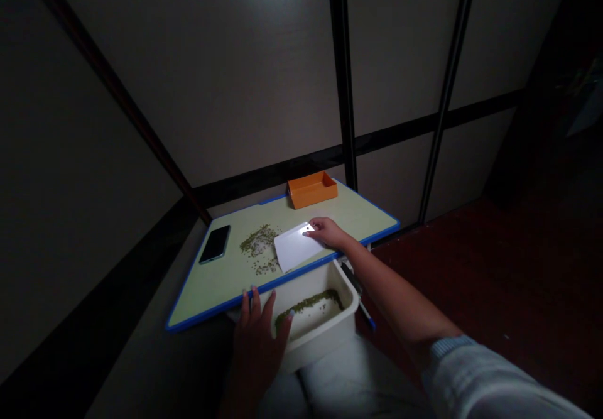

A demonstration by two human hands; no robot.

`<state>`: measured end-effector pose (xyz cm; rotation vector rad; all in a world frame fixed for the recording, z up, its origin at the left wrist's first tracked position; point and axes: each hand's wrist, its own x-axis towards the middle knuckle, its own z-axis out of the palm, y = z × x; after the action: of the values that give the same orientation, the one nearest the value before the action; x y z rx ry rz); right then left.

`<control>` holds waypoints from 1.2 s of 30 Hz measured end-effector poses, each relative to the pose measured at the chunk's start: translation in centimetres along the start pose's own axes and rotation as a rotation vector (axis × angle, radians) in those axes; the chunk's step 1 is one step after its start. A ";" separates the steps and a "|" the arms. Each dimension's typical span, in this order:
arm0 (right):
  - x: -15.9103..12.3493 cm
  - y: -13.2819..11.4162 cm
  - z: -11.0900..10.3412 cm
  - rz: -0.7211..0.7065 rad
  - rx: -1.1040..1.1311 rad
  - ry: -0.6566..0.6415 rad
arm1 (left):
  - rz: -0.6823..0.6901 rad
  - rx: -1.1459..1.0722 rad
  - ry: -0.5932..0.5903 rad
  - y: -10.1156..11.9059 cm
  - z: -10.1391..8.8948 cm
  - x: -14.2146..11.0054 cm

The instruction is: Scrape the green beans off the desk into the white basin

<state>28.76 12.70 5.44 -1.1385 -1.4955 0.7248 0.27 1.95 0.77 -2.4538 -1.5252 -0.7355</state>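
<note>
My right hand grips a white flat scraper by its right end, thumb on top. The scraper lies low over the table, its left edge against a scattered pile of small green beans or seeds. Below the table's front edge a white plastic tub rests on my lap, with more of the green seeds along its inside. My left hand is at the tub's left side, fingers spread and fingertips near the table edge; it holds nothing that I can see.
The pale green table has a blue rim. A dark phone lies at its left, and an orange open box stands at the back. Panelled cabinet doors rise behind. A pen sticks out right of the tub.
</note>
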 end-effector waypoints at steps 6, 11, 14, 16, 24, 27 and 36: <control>0.1 0.3 0.1 -0.002 -0.010 0.006 | 0.017 0.008 -0.057 -0.7 -0.3 0.3; 0.1 0.5 0.2 0.046 0.001 -0.002 | 0.023 0.008 -0.067 -0.8 0.0 0.4; 0.1 0.5 0.2 0.046 0.004 -0.006 | 0.017 0.005 -0.067 -0.8 0.1 0.4; 0.1 0.6 0.2 0.046 0.003 -0.007 | 0.013 0.003 -0.067 -0.8 0.1 0.5; 0.2 0.8 0.2 0.042 -0.052 -0.028 | 0.021 0.006 -0.072 -0.9 0.1 0.3; 0.2 0.8 0.2 0.043 -0.050 -0.032 | 0.029 0.005 -0.076 -0.9 0.1 0.2; -0.4 0.6 0.3 0.085 -0.044 -0.022 | -0.008 0.018 -0.073 -0.6 0.1 -0.3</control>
<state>28.63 12.54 4.69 -1.2371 -1.4953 0.7670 -0.31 1.97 0.49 -2.4896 -1.5601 -0.6373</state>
